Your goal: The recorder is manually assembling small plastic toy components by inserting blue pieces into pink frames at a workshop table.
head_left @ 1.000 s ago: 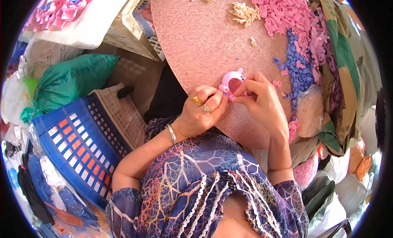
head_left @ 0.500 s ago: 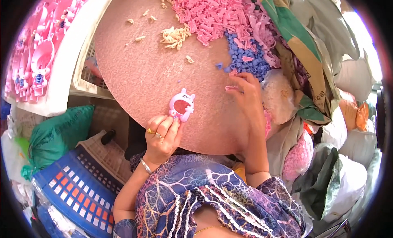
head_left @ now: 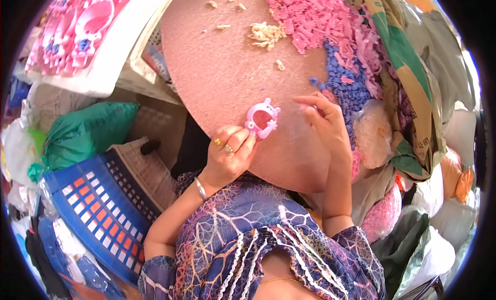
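My left hand (head_left: 232,151) pinches the lower edge of a pink plastic animal-head frame (head_left: 251,117), which has two small ears, an oval opening and a tiny paw at one side. It is held above the round pinkish tabletop (head_left: 217,78). To its right, my right hand (head_left: 329,125) has its thumb and fingers drawn together around a small pink plastic piece, mostly hidden by the fingertips. Close beyond that hand lies a heap of small blue pieces (head_left: 341,80). A large pile of pink pieces (head_left: 305,18) spreads farther back.
Several cream-coloured pieces (head_left: 267,35) lie around the far part of the table. A white box (head_left: 103,75) of pink frames stands at the far left. Below it are a green bag (head_left: 88,135) and a blue basket (head_left: 98,212). Sacks (head_left: 408,67) crowd the right side.
My right hand has drawn back from the blue heap, toward the frame, with a pink piece at its fingertips. My left hand still holds the frame. The whole view has shifted.
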Tool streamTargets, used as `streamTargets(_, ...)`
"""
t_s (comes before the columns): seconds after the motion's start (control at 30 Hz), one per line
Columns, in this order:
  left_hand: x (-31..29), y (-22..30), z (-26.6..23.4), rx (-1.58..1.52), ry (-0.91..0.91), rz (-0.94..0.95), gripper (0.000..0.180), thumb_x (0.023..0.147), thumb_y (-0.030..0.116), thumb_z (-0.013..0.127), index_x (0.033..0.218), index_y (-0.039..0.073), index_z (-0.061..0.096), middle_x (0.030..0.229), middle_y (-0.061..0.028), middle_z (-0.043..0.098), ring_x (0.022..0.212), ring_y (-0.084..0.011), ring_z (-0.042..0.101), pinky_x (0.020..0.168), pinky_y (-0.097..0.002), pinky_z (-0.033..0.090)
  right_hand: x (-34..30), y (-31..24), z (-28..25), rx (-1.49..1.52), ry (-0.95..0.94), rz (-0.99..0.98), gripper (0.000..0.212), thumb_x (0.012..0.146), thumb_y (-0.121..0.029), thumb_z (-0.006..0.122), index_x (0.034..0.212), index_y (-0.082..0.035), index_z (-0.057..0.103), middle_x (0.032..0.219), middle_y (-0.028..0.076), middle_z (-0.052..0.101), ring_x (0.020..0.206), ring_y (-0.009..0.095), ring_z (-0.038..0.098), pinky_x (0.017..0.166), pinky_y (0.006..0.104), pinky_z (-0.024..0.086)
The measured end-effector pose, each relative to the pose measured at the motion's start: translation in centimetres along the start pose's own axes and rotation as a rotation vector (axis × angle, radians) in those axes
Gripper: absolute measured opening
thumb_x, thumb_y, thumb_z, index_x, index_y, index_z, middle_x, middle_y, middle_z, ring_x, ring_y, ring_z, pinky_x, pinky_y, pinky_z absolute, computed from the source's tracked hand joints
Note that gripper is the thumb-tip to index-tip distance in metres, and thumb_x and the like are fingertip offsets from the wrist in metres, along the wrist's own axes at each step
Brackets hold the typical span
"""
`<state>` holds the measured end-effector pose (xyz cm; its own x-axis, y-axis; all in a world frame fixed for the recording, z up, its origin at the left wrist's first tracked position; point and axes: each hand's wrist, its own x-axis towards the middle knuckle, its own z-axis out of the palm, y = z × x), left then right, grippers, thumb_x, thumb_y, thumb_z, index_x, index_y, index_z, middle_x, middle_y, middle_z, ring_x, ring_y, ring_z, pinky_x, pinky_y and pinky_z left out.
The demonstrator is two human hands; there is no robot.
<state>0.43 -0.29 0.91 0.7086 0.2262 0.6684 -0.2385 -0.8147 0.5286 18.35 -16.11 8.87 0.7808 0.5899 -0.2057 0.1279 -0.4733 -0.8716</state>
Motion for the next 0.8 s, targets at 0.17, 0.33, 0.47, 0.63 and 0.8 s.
streamTargets(0.17, 0.1, -0.1, -0.1, -0.004, 0.019, 0.02, 0.03, 0.068, 0.0, 0.082, 0.096, -0.002, 0.072, 0.096, -0.0076, 0.062, 0.089, -0.0258, 0.063, 0.077, -0.0383, 0.054, 1.1, -1.8, 1.3, -0.019, -0.231, -0.312, 0.018, 0.086, 0.007, 0.067, 0.099, -0.003, 0.075, 0.089, 0.002, 0.062, 0.077, 0.008, 0.056, 0.063, 0.0223, 0.043)
streamTargets(0.33, -0.3, -0.3, 0.1, 0.037, 0.033, 0.008, 0.025, 0.073, 0.006, 0.079, 0.096, -0.001, 0.072, 0.1, -0.0066, 0.063, 0.093, -0.0233, 0.061, 0.08, -0.0377, 0.053, 1.8, -3.6, 3.2, -0.1, -0.396, -0.39, 0.012, 0.083, -0.003, 0.073, 0.094, -0.007, 0.076, 0.087, 0.002, 0.067, 0.083, 0.012, 0.061, 0.07, 0.0291, 0.045)
streamTargets(0.47, -0.2, -0.2, 0.1, 0.036, 0.065, 0.017, 0.022, 0.076, 0.007, 0.077, 0.095, -0.002, 0.072, 0.1, -0.0076, 0.063, 0.092, -0.0233, 0.061, 0.08, -0.0366, 0.053, 1.7, -4.5, 4.4, -0.407, -0.379, -0.483, 0.009, 0.077, -0.017, 0.08, 0.083, -0.014, 0.074, 0.082, -0.002, 0.07, 0.088, 0.02, 0.06, 0.089, 0.0374, 0.038)
streamTargets(0.63, -0.4, -0.4, 0.3, 0.019, 0.077, 0.029, 0.021, 0.075, 0.007, 0.075, 0.093, -0.002, 0.071, 0.1, -0.0087, 0.063, 0.093, -0.0237, 0.061, 0.081, -0.0367, 0.053, 2.0, -4.4, 4.5, -0.493, -0.394, -0.539, 0.01, 0.076, -0.016, 0.08, 0.085, -0.014, 0.075, 0.082, -0.002, 0.07, 0.088, 0.018, 0.06, 0.09, 0.0374, 0.037)
streamTargets(0.8, -0.7, -0.6, 0.4, 0.036, 0.064, 0.043, 0.024, 0.073, 0.007, 0.073, 0.094, -0.002, 0.071, 0.101, -0.0093, 0.062, 0.095, -0.024, 0.061, 0.084, -0.0372, 0.054, 2.6, -4.6, 4.3, -0.519, -0.453, -0.539, 0.01, 0.075, -0.015, 0.08, 0.085, -0.014, 0.076, 0.08, -0.001, 0.07, 0.087, 0.018, 0.06, 0.092, 0.0363, 0.036)
